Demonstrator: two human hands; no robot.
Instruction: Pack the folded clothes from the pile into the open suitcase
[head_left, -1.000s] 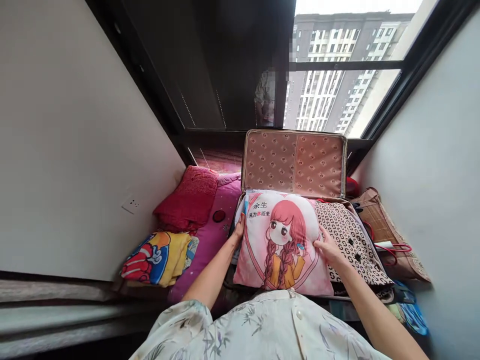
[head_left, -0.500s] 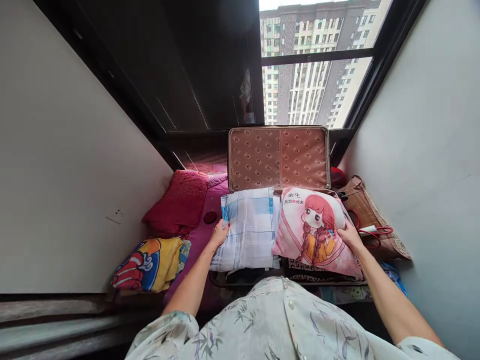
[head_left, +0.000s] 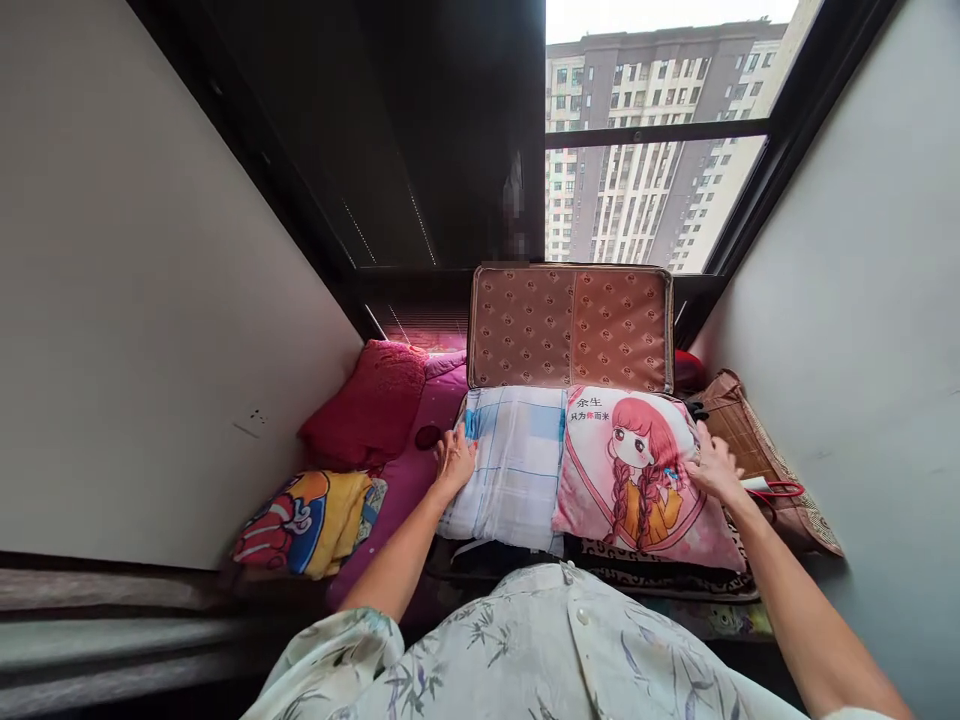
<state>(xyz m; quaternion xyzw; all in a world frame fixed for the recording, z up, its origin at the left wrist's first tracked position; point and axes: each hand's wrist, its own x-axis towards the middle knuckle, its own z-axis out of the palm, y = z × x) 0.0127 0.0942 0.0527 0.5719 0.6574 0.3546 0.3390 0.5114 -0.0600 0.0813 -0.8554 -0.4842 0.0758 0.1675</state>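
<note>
An open suitcase (head_left: 525, 330) stands in front of me, its lid with brown patterned lining raised against the window. On its left side lies a folded white-and-blue checked cloth (head_left: 517, 470); on its right is a pink pillow (head_left: 585, 500) printed with a cartoon girl with red braids. My left hand (head_left: 455, 458) rests at the left edge of the checked cloth, fingers apart. At the pillow's right edge is my right hand (head_left: 716, 465), its fingers spread and holding nothing. Dark patterned fabric shows beneath the pillow.
A dark red cushion (head_left: 367, 410) and a folded yellow-and-blue cartoon blanket (head_left: 315, 525) lie to the left on a purple cover (head_left: 397, 500). To the right is a brown woven mat (head_left: 739, 430) with a red cord (head_left: 784, 489). Walls close in both sides.
Both hands have loosened from the edges of the cloth and pillow, and their fingers have spread. The view has tilted up slightly, and the scene sits a little farther right and lower.
</note>
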